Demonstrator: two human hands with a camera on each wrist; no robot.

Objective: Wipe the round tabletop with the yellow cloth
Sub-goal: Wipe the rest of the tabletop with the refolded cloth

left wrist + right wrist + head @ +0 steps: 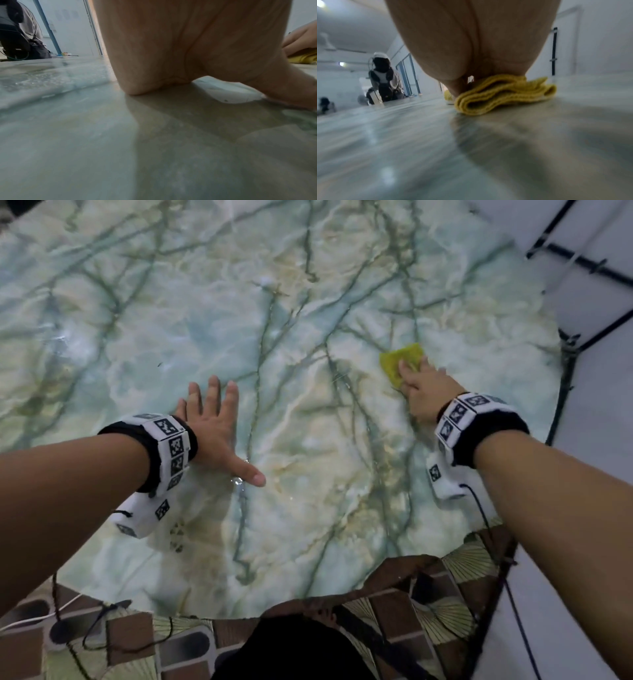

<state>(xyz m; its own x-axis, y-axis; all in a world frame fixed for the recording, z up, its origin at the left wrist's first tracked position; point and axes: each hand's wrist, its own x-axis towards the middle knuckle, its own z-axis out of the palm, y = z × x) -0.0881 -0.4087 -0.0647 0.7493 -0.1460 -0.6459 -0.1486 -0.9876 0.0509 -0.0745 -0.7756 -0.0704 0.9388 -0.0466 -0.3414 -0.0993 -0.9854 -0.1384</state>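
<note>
- One folded yellow woven cloth lies on the right part of the round, green-veined, marble-patterned surface, well in from its rim; the right-wrist view shows it doubled into several layers, which probably gives a thicker pad for wiping.
- Right hand: its fingers lie fairly straight on top of the cloth and press it down flat, not bunching it; the near part of the cloth is covered by the hand, the far part shows beyond the fingertips. This hold suits sliding the cloth across the top.
- Left hand: released, palm down, fingers spread and thumb out, resting flat on the surface well apart from the cloth; it holds nothing and likely serves as a brace for the reach. The left-wrist view shows the heel of the hand touching the top.
- Small wet glints show just beside the left thumb.
- Count: one cloth, one tabletop, two hands.
- Judgement: wiping is under way on the right side; most of the top appears still to be covered.
</note>
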